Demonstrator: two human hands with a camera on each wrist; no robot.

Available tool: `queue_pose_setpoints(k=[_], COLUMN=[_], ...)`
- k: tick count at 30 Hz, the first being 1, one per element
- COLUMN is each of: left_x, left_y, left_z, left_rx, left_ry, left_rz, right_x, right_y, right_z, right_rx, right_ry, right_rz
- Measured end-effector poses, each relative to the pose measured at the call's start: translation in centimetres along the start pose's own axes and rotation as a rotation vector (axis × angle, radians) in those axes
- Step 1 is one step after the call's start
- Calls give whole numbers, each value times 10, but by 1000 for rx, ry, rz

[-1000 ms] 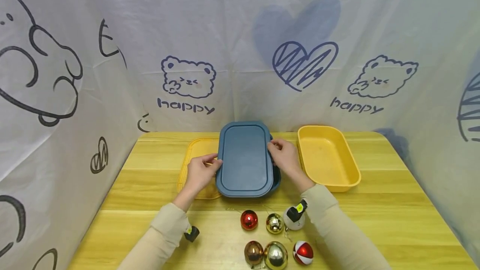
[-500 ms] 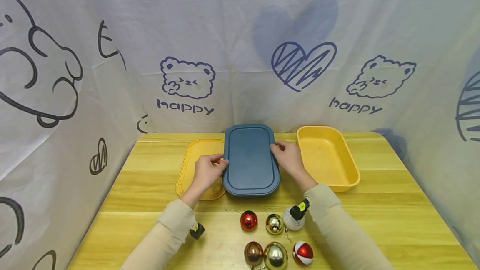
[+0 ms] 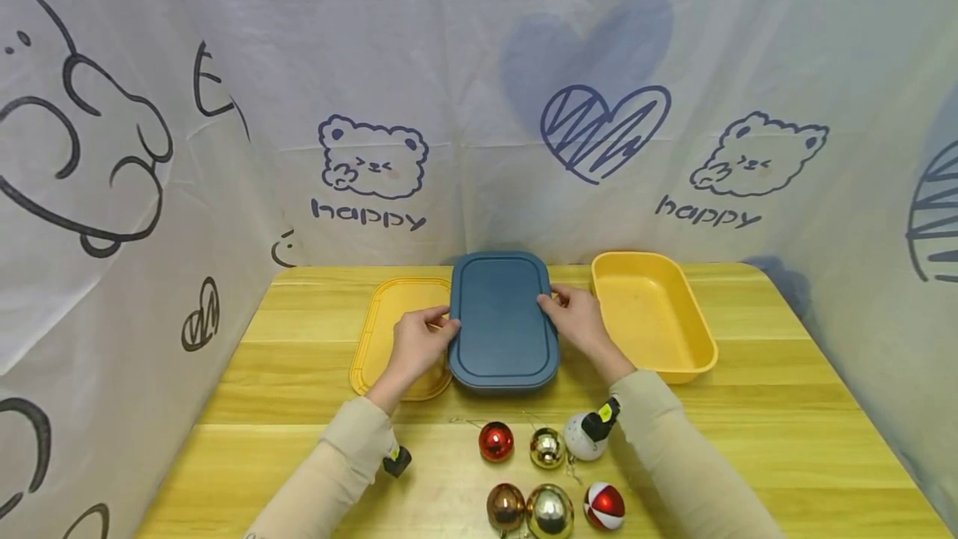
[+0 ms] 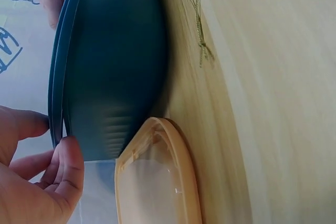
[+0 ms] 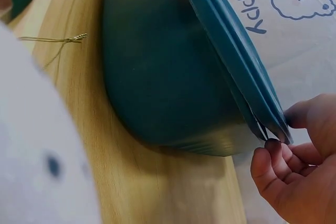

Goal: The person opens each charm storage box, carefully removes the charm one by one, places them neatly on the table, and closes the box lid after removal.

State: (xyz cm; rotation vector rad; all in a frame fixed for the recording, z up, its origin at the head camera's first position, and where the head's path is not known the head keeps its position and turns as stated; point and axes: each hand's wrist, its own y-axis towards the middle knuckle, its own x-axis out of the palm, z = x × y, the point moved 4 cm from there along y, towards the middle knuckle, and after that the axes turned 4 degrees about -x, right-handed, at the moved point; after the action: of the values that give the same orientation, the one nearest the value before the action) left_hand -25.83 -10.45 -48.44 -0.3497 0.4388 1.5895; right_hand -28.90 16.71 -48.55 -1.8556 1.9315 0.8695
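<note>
A dark blue lid (image 3: 503,318) lies over a deep blue box (image 4: 115,56) of the same colour, its outline matching the box from above. My left hand (image 3: 421,343) pinches the lid's left edge between thumb and fingers. On the opposite edge my right hand (image 3: 580,321) pinches the lid the same way. Both wrist views show a narrow gap between lid and box rim beside the fingertips. Under the left hand lies a flat yellow lid (image 3: 377,339), partly hidden by that hand and the blue box.
A yellow box (image 3: 649,318) without a cover stands right of the blue one. Several ornament balls sit in front, among them a red ball (image 3: 496,442), a large gold ball (image 3: 550,511) and a white ball (image 3: 584,437) near the right sleeve. A printed curtain hangs behind the table.
Both hands have moved the blue lid to the right and slightly toward me, lowering it over the blue box. The box edge that showed at its right is now covered. The ornaments have stayed put.
</note>
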Motion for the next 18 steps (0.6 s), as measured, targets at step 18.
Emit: queue_pose_setpoints(k=[18], left_x=[2], left_y=[2], left_z=[-4], left_rx=[-1], left_ry=[14], left_rz=[-19], right_x=[0], right_y=[2], right_z=[1], right_rx=[-18], right_ry=[-14], right_rz=[-25])
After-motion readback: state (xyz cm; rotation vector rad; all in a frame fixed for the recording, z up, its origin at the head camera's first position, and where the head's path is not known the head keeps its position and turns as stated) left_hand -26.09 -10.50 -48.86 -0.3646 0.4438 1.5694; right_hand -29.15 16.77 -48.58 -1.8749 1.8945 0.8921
